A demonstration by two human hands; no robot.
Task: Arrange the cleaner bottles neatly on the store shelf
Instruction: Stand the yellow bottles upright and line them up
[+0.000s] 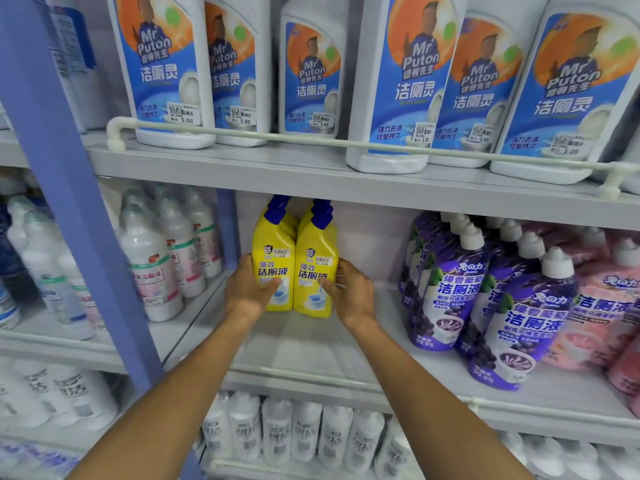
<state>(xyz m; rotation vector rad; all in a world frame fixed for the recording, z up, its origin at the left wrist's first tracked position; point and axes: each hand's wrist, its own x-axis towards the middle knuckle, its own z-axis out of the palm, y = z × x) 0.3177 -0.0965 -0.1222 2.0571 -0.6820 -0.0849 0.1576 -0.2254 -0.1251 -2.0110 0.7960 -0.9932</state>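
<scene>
Both hands reach forward onto one shelf: my left hand point(247, 289) grips the left yellow bottle point(273, 258), thumb across its label and fingers wrapped round its outer side; my right hand point(351, 292) grips the right yellow bottle point(315, 261) the same way, thumb on the front, fingers curled round the right edge. Item, lowest tier, nearest to me: a row of white bottles point(277, 431) with grey print, standing shoulder to shoulder, blurred. Item, middle shelf point(311, 348): grey board, bare along its front between my forearms. Item, right side of that shelf: purple bottles point(446, 292) with white caps and grape pictures, in files running front to back; beside them, further right, pink bottles point(599, 306) of the same shape. Item, set back on the same shelf: the two yellow bottles, upright, blue caps, sides touching, labels facing me, well apart from the purple files. Item, left: a blue upright post point(69, 202) dividing the bays; beyond it, white bottles with pink and green bands point(152, 268). Item, upper shelf: large white bottles with blue "Mr Puton" labels point(408, 81), each with a price sticker, standing behind a pale guard rail point(311, 140) along the shelf's front edge.
</scene>
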